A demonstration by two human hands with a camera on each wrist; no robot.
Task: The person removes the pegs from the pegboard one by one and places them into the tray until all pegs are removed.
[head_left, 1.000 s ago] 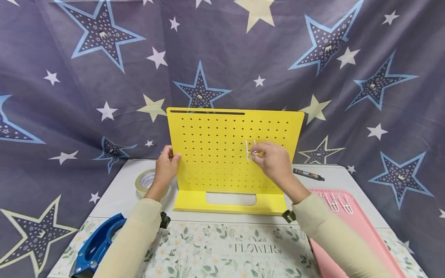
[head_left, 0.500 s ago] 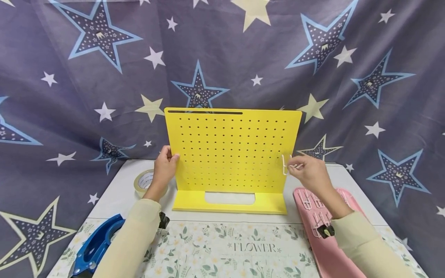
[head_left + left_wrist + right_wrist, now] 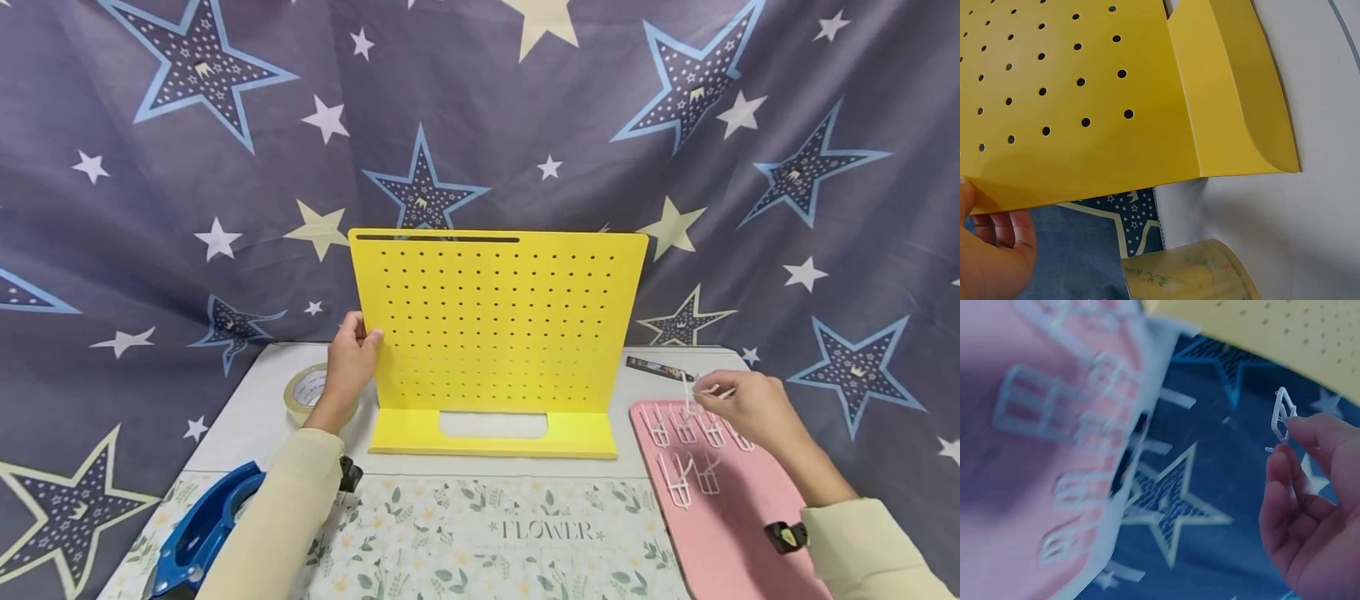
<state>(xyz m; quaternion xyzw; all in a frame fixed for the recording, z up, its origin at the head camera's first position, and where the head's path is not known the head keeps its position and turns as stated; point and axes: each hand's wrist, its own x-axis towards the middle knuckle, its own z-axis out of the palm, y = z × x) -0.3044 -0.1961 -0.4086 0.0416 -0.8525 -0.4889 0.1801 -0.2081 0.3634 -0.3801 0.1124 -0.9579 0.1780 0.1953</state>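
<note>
A yellow pegboard [image 3: 495,325] stands upright on its flanged base at the middle of the table. My left hand [image 3: 352,358] grips its left edge, thumb on the front and fingers behind, as the left wrist view also shows. Over the far end of a pink tray [image 3: 738,533], my right hand [image 3: 753,404] pinches a white wire hook [image 3: 1283,415] between thumb and fingertips. On the tray lie several more white hooks [image 3: 678,482] in two rows, blurred in the right wrist view.
A roll of tape [image 3: 306,390] lies left of the pegboard, behind the left hand. Nearer on the left is a blue tape dispenser [image 3: 206,529]. A dark pen-like stick [image 3: 658,368] lies behind the tray. A starry curtain [image 3: 480,108] hangs behind the table.
My right hand has moved from the pegboard's front rightward and down to above the tray, carrying the white hook. My left hand keeps its grip on the board's edge.
</note>
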